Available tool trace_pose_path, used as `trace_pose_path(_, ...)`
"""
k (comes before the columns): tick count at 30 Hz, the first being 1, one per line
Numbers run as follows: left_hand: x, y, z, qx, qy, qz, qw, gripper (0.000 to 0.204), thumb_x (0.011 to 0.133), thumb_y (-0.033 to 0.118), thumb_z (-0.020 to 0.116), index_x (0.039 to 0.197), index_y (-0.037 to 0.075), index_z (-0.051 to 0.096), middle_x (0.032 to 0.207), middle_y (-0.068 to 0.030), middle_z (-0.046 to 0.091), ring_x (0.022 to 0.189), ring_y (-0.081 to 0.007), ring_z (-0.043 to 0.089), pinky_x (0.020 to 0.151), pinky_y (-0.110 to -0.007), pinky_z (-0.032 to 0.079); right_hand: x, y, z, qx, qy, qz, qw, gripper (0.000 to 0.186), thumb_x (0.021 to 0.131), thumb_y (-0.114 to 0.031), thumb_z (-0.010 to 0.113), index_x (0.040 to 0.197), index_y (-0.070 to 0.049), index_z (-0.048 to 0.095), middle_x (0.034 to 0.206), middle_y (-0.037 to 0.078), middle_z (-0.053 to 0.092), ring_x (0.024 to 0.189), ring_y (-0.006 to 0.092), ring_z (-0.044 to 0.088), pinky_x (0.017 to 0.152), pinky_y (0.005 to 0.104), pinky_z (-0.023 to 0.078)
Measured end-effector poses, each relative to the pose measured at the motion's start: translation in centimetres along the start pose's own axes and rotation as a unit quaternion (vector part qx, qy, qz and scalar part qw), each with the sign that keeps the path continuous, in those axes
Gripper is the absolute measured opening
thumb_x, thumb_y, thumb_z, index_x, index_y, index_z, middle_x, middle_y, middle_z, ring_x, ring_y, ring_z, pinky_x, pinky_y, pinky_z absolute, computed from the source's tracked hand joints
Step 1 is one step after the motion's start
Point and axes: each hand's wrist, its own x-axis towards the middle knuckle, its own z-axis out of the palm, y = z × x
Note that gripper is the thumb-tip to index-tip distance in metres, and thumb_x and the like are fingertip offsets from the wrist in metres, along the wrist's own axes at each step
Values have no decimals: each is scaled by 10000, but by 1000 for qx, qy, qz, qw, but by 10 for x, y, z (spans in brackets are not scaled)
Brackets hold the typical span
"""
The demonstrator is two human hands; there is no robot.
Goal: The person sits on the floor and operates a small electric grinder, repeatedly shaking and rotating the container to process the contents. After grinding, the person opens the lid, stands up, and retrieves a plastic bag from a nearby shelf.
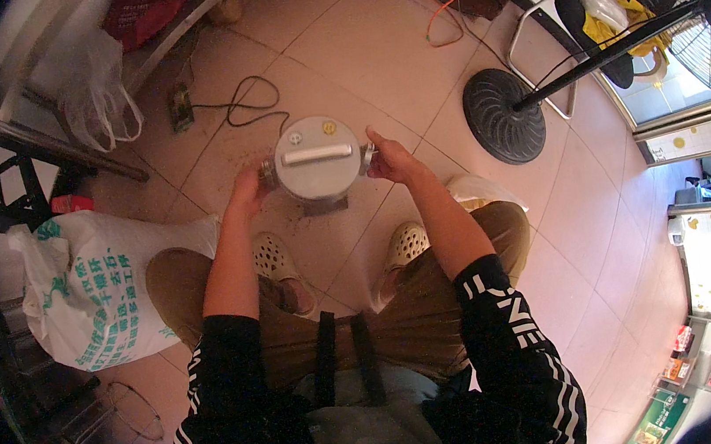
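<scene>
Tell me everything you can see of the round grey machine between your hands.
The round grey machine looks like metal, seen from above. Its flat lid carries a pale bar handle across the middle and two small knobs behind it, one white, one yellowish. It stands upright on the tiled floor, just ahead of the feet. The left hand and right hand each grip a clasp on its sides. A black cord lies behind it.

Two hands [247, 191] [391, 161]; one metal canister [317, 157]; one sack [93, 285]; one fan [503, 104].

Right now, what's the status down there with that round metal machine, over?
Left hand and right hand each grip a side clamp of the metal machine. Lid on, machine upright on the floor. White sack at left, apart.
</scene>
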Motion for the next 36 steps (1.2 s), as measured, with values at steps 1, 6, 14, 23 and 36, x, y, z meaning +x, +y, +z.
trace_pose_path(1,2,0,1,-14,-13,28,999,336,973,281,445,1123,21,595,985,-68,627,851,-167,599,740,-321,506,2,-2,3,28,4,-22,999,693,878,-665,457,1005,6,576,829,143,608,695,253,579,636,394,509)
trace_pose_path(6,17,3,14,-21,21,83,996,327,978,260,438,1153,27,584,1067,-80,617,911,-173,585,764,-316,481,19,-8,19,70,1,-118,991,569,931,-573,441,1062,-32,562,838,98,589,699,223,562,649,358,494)
trace_pose_path(14,60,-4,32,-18,85,99,991,318,951,222,496,1179,14,570,1081,-54,607,921,-175,570,785,-328,459,72,4,25,42,144,-152,977,458,946,-445,482,1201,-67,533,1045,61,579,963,184,534,844,360,433)
trace_pose_path(23,85,-16,29,-62,85,52,993,339,936,237,536,1188,9,549,1080,-54,595,945,-189,556,775,-339,462,92,8,26,15,181,-109,977,651,897,-468,569,1339,-9,435,1254,157,542,1124,299,502,854,437,452)
trace_pose_path(36,98,-27,24,-118,62,64,989,457,935,196,521,1332,-21,453,1332,-129,499,1219,-248,458,1025,-359,342,91,7,30,8,170,-112,979,696,870,-478,596,1346,-3,416,1262,149,533,1061,284,521,842,439,443)
